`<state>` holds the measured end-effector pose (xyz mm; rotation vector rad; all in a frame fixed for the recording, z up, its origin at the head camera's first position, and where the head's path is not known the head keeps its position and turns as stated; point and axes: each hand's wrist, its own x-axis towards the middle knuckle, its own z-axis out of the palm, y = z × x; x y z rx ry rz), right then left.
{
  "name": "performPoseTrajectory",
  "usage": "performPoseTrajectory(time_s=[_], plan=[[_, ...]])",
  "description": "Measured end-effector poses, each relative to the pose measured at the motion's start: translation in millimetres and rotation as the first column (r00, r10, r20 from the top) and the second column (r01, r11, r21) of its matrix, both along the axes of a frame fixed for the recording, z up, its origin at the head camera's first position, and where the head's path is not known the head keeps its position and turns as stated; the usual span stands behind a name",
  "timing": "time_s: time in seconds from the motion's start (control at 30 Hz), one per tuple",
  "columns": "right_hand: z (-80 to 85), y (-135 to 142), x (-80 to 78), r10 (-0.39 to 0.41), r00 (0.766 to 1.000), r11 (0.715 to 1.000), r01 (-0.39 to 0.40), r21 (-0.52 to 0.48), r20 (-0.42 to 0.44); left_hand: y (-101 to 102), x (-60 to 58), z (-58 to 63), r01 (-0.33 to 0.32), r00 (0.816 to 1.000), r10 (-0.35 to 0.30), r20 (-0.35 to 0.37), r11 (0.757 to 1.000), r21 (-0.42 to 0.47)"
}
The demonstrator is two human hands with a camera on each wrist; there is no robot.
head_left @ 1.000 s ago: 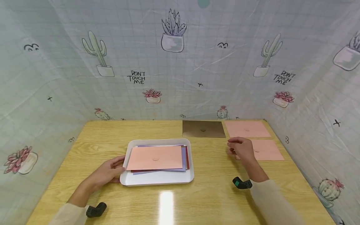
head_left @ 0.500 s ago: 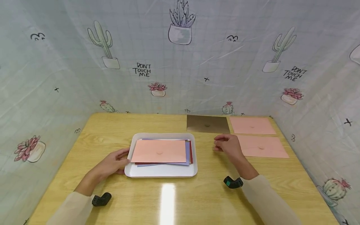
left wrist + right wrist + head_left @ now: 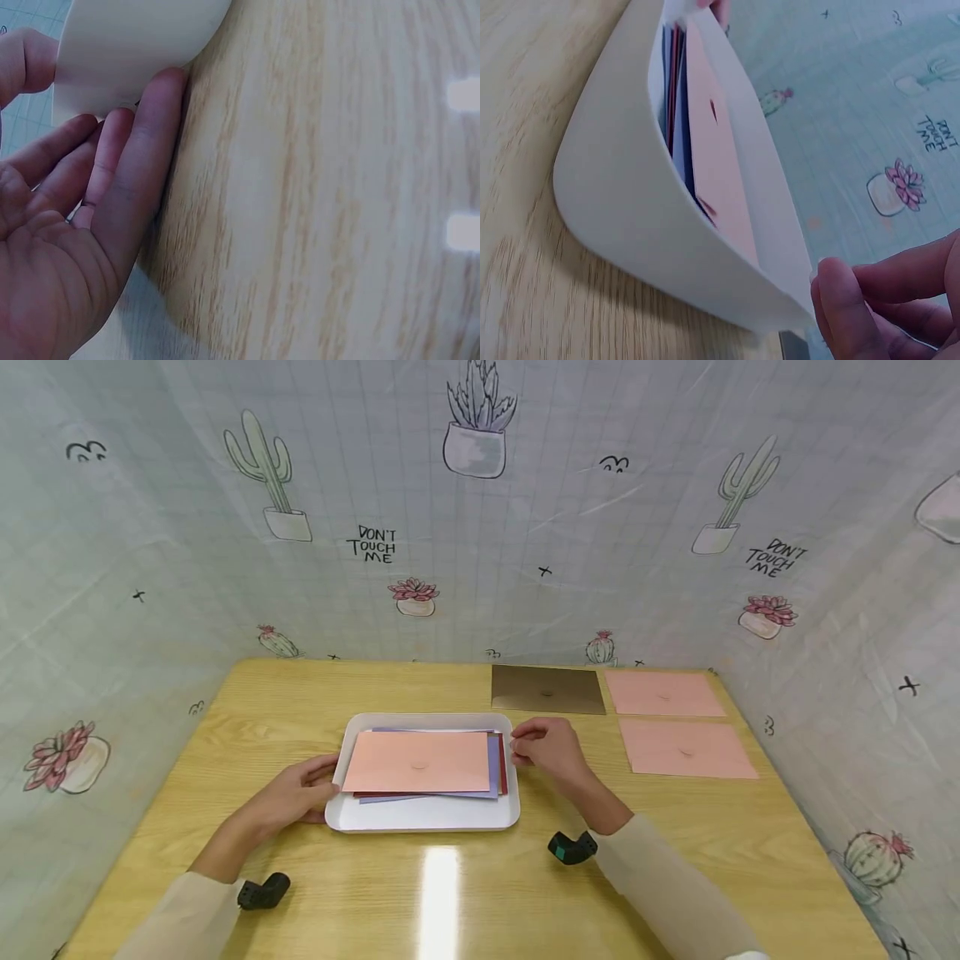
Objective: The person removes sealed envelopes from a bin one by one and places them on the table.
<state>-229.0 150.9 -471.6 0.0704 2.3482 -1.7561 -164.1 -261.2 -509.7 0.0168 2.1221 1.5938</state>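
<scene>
A white tray [image 3: 420, 823] holds a stack of envelopes, with a pink envelope [image 3: 420, 762] on top. Edges of a lilac envelope [image 3: 492, 768] and a red envelope [image 3: 503, 764] show under it. My left hand [image 3: 292, 793] grips the tray's left side, thumb at the rim and fingers against the outer wall, as the left wrist view shows. Beside the tray's right rim is my right hand [image 3: 551, 750], its fingers loosely bent and thumb near the index fingertip. I see nothing between those fingers. In the right wrist view, this hand [image 3: 892, 307] is close to the tray's rim.
A brown envelope [image 3: 547, 690] lies at the back of the wooden table [image 3: 360, 893]. To its right are a pink envelope [image 3: 663, 693] and, in front of that, another pink envelope [image 3: 687, 748]. A printed curtain [image 3: 480, 543] surrounds the table's back and sides.
My right hand has moved left, from the front pink envelope on the right to the tray's right rim. My left hand has stayed on the tray. The head view has shifted slightly.
</scene>
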Motion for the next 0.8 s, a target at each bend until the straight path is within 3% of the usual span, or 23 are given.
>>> performPoseTrajectory(time_s=[0.17,0.5,0.63,0.8], plan=[[3.7,-14.7,-2.1,0.029,1.0,0.999,-0.029,-0.017,0.011,-0.9,-3.3,2.1,0.007,1.0,-0.007,-0.002,1.0,-0.001],[10.8,-32.2,1.4,0.094,0.995,0.986,-0.091,0.142,-0.016,0.4,-7.2,7.1,0.01,1.0,-0.01,0.002,1.0,0.004],[7.5,-36.5,7.1,0.092,0.996,0.976,-0.092,0.198,0.007,0.9,-5.5,4.7,0.024,1.0,-0.024,0.008,1.0,0.018],[6.6,-41.9,10.9,0.097,0.992,0.981,-0.108,0.162,0.077,0.7,-3.3,2.5,0.01,1.0,-0.01,0.019,1.0,-0.003]])
